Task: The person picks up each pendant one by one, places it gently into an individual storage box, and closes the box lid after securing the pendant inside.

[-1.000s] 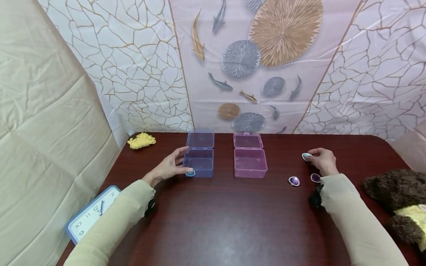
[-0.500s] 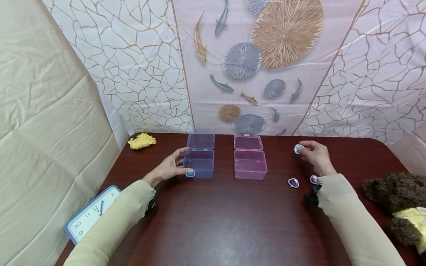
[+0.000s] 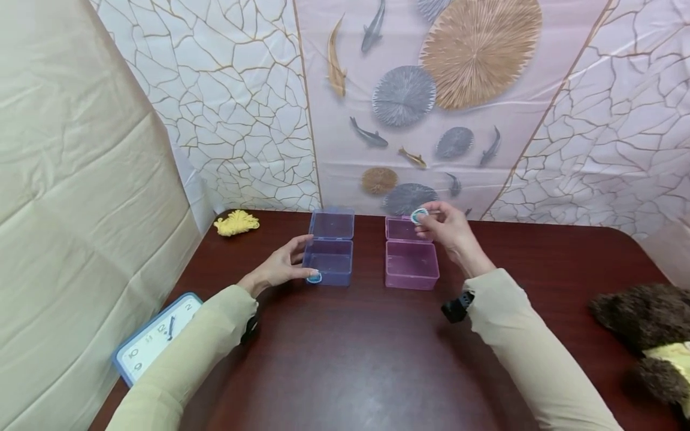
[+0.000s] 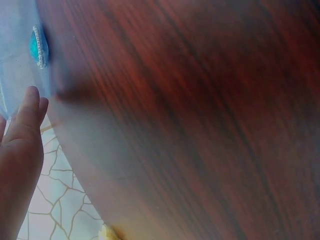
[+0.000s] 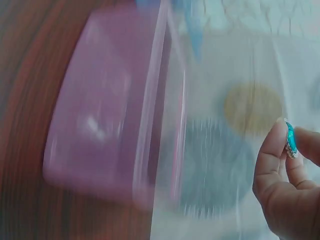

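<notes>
Right hand (image 3: pixel 446 232) pinches a turquoise gem (image 3: pixel 418 216) in the air near the pink box (image 3: pixel 412 281), lid open. Left hand (image 3: pixel 277 266) is spread, fingers at the left side of the open blue box (image 3: pixel 336 279). Second gem (image 4: pixel 38 47) sits by its thumb; can't tell if inside. Both boxes stand on the counter (image 3: pixel 372 353).

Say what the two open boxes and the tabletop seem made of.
Translucent blue rectangular box and translucent pink rectangular box: probably smooth plastic, judging by see-through walls and glossy highlights. Dark red-brown tabletop: wood or wood-look laminate; streaky grain and pale sheen suggest polish.
</notes>
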Demonstrator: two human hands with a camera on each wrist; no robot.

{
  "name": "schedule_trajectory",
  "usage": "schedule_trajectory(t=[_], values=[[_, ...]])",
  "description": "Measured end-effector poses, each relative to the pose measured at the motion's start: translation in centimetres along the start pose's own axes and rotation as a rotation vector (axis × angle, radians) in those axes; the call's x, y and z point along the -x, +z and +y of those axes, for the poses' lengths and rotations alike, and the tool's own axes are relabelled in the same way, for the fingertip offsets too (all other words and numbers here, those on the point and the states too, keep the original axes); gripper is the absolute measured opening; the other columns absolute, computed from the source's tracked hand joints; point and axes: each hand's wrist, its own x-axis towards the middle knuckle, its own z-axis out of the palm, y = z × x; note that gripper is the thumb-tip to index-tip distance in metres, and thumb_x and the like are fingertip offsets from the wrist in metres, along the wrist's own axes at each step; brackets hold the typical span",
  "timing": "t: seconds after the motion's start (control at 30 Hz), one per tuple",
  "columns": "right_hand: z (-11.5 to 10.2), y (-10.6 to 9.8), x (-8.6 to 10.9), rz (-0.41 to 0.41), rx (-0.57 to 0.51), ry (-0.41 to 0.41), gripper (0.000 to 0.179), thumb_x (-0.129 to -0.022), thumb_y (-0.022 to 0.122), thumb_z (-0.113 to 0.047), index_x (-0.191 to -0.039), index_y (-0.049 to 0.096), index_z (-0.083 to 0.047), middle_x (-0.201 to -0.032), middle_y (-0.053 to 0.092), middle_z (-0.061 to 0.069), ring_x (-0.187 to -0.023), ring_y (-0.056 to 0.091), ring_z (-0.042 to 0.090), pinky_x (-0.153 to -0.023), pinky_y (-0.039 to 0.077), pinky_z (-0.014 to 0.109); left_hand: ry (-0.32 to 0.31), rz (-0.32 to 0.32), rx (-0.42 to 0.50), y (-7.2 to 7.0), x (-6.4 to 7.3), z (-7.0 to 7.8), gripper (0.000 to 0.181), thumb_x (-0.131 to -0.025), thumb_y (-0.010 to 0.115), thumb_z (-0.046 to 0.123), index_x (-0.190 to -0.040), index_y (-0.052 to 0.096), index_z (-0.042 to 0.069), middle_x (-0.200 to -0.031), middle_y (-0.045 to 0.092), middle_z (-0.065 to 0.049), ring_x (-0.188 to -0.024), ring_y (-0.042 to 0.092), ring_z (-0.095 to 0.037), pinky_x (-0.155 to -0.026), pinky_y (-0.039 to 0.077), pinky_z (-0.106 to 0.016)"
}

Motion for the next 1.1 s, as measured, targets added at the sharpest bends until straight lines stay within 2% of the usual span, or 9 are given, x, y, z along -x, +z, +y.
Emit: schedule_trajectory(t=[0.13, 0.33, 0.53, 0.7, 0.83, 1.1], values=[[-0.1, 4.0, -0.4, -0.051, -0.055, 0.057, 0.015, -0.092, 0.054, 0.004, -0.105, 0.046, 0.004, -0.075, 0.061, -0.003, -0.061, 0.064, 0.007, -0.066, 0.057, 0.022, 0.004, -0.012, 0.011, -0.2, 0.0, 0.0, 0.085, -0.081, 0.074, 0.011, -0.148, 0.022, 0.013, -0.153, 0.023, -0.012, -0.137, 0.031, -0.034, -0.108, 0.034, -0.048], [1.0, 9.6, -0.7, -0.087, -0.145, 0.106, 0.011, -0.090, 0.054, 0.007, -0.098, 0.047, 0.003, -0.070, 0.061, -0.002, -0.057, 0.062, 0.008, -0.059, 0.055, 0.019, 0.000, -0.008, 0.022, -0.2, -0.1, 0.1, 0.085, -0.081, 0.074, 0.009, -0.148, 0.022, 0.013, -0.153, 0.024, -0.012, -0.137, 0.032, -0.033, -0.107, 0.036, -0.048], [2.2, 14.0, -0.8, -0.081, -0.157, 0.194, 0.025, -0.090, 0.055, 0.006, -0.115, 0.049, 0.010, -0.077, 0.061, 0.008, -0.056, 0.063, 0.010, -0.058, 0.055, 0.020, -0.021, 0.004, 0.009, 0.0, 0.0, 0.2, 0.087, -0.079, 0.076, 0.012, -0.148, 0.022, 0.013, -0.152, 0.025, -0.011, -0.136, 0.034, -0.032, -0.106, 0.037, -0.045], [2.7, 16.0, -0.7, -0.071, -0.134, 0.287, 0.025, -0.091, 0.054, 0.006, -0.116, 0.053, 0.009, -0.089, 0.061, 0.016, -0.061, 0.066, 0.013, -0.065, 0.057, 0.024, -0.015, 0.009, -0.008, 0.1, -0.1, 0.3, 0.085, -0.080, 0.075, 0.011, -0.147, 0.022, 0.012, -0.153, 0.023, -0.010, -0.136, 0.033, -0.033, -0.106, 0.037, -0.046], [3.0, 17.0, -0.7, -0.074, -0.098, 0.330, 0.023, -0.090, 0.054, 0.008, -0.113, 0.053, 0.009, -0.090, 0.058, 0.014, -0.067, 0.069, 0.017, -0.070, 0.057, 0.027, -0.010, 0.011, -0.007, 0.1, -0.1, 0.4, 0.084, -0.080, 0.075, 0.009, -0.147, 0.024, 0.012, -0.153, 0.024, -0.010, -0.137, 0.033, -0.033, -0.107, 0.036, -0.046], [3.1, 18.2, -0.7, -0.096, 0.040, 0.373, 0.027, -0.091, 0.054, 0.006, -0.118, 0.054, 0.007, -0.100, 0.060, 0.019, -0.087, 0.070, 0.027, -0.071, 0.057, 0.026, -0.016, 0.009, -0.003, 0.1, 0.0, 0.4, 0.084, -0.081, 0.074, 0.009, -0.147, 0.023, 0.013, -0.153, 0.024, -0.010, -0.137, 0.033, -0.033, -0.106, 0.036, -0.047]])
